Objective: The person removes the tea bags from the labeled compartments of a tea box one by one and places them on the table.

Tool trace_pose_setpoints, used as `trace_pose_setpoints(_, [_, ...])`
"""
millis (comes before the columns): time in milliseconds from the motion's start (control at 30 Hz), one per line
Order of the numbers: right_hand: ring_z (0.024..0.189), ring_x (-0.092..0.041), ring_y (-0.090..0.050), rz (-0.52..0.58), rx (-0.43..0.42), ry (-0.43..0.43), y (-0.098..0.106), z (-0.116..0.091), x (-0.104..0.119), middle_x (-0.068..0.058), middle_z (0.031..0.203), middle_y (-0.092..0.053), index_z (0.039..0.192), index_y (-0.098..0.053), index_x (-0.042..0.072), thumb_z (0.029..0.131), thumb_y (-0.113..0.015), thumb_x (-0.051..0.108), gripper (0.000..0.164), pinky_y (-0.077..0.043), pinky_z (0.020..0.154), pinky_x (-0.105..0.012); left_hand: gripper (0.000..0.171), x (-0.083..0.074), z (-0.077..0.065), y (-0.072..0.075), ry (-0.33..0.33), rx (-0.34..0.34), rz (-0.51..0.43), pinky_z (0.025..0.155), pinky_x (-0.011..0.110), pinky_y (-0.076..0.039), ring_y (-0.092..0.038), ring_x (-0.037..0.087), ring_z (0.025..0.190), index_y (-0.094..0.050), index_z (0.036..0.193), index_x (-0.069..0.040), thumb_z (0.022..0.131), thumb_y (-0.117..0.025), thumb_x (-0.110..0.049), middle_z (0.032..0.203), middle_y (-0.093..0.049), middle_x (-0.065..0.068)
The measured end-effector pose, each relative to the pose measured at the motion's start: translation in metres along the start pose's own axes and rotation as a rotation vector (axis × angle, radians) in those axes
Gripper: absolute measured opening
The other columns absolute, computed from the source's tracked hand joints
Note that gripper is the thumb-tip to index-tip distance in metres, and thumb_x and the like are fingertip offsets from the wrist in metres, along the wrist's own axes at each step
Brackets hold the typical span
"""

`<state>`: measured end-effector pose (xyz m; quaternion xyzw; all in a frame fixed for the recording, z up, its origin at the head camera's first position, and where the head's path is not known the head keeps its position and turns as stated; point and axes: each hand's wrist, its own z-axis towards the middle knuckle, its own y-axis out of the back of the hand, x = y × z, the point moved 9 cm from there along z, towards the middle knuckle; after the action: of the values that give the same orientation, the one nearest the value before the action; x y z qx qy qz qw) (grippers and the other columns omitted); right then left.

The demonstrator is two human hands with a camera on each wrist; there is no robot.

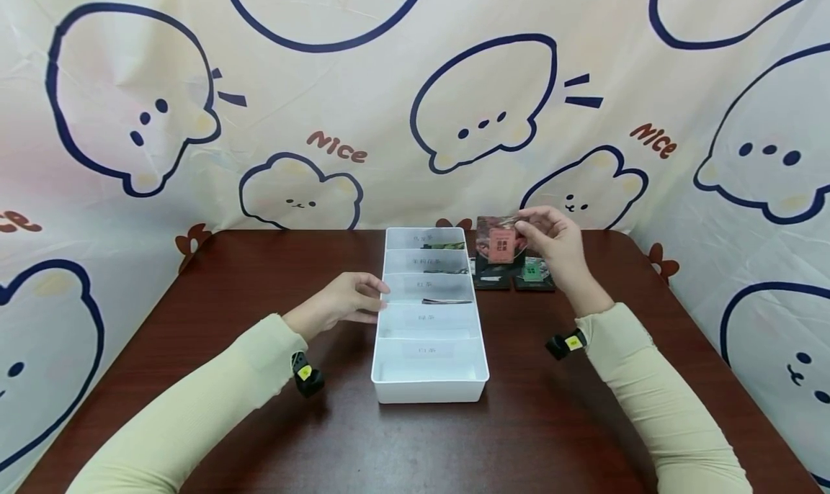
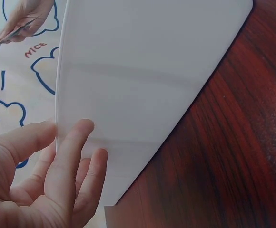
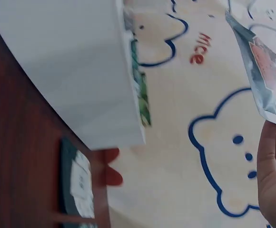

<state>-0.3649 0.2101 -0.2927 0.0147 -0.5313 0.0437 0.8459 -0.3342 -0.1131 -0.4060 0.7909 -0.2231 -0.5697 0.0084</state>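
My right hand pinches a dark tea sachet with a red label by its upper right edge, raised over the table right of a white divided box. In the right wrist view the sachet hangs tilted from the fingertips. My left hand is at the box's left side, fingers fairly straight and touching the rim. In the left wrist view the left hand's fingers lie along the outer wall. Sachets stand in the three back compartments; the two front ones show bare floors.
Behind and below the held sachet, more lie on the table, one with a green label and a dark one. Chinese labels mark the compartments. A patterned cloth hangs behind the brown table.
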Motion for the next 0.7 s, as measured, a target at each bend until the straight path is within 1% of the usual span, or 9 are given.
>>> trace_pose_setpoints(167, [0.072,-0.006,-0.066,0.046,-0.054,-0.016,0.028,0.009,0.006,0.003,0.086,-0.070,0.104,-0.069,0.008,0.089,-0.068,0.007,0.015,-0.056,0.062,-0.017,0.033,-0.001,-0.001,0.000,-0.008,0.006,-0.011,0.080,0.040,-0.060,-0.064,0.023,0.087,-0.059,0.117,0.002,0.086,-0.069,0.002,0.111,-0.055,0.018])
trace_pose_setpoints(233, [0.070,-0.006,-0.065,0.071,-0.079,-0.031,0.041,0.013,0.006,0.002,0.085,-0.071,0.104,-0.069,0.007,0.088,-0.069,0.007,0.016,-0.055,0.059,-0.016,0.033,-0.001,-0.001,-0.001,-0.011,0.009,-0.020,0.080,0.039,-0.060,-0.064,0.022,0.086,-0.058,0.117,0.004,0.086,-0.069,0.003,0.111,-0.055,0.018])
trace_pose_setpoints(333, [0.069,-0.007,-0.065,0.100,-0.116,-0.058,0.061,0.019,0.003,0.001,0.085,-0.072,0.104,-0.070,0.007,0.086,-0.070,0.008,0.018,-0.055,0.059,-0.015,0.034,-0.001,-0.001,-0.001,-0.015,0.013,-0.031,0.080,0.039,-0.060,-0.063,0.021,0.086,-0.057,0.118,0.005,0.086,-0.068,0.004,0.111,-0.054,0.018])
trace_pose_setpoints(400, [0.070,-0.007,-0.065,0.109,-0.141,-0.083,0.075,0.023,-0.001,0.002,0.086,-0.073,0.104,-0.070,0.009,0.085,-0.071,0.008,0.019,-0.056,0.060,-0.015,0.033,-0.001,-0.001,-0.001,-0.015,0.013,-0.035,0.080,0.039,-0.060,-0.063,0.021,0.086,-0.057,0.117,0.005,0.086,-0.068,0.004,0.111,-0.054,0.018])
trace_pose_setpoints(500, [0.072,-0.006,-0.067,0.088,-0.179,-0.122,0.096,0.027,-0.008,0.003,0.087,-0.074,0.105,-0.070,0.010,0.083,-0.073,0.010,0.021,-0.057,0.063,-0.015,0.033,-0.001,0.000,-0.001,-0.012,0.014,-0.031,0.081,0.040,-0.060,-0.063,0.021,0.087,-0.057,0.117,0.004,0.086,-0.068,0.004,0.112,-0.054,0.019])
trace_pose_setpoints(700, [0.075,-0.003,-0.066,0.042,-0.269,-0.226,0.136,0.031,-0.031,0.008,0.088,-0.074,0.107,-0.070,0.015,0.081,-0.076,0.016,0.027,-0.055,0.065,-0.013,0.033,0.000,0.001,0.000,-0.009,0.013,-0.019,0.082,0.042,-0.059,-0.063,0.022,0.087,-0.058,0.116,0.003,0.085,-0.069,0.003,0.113,-0.054,0.019])
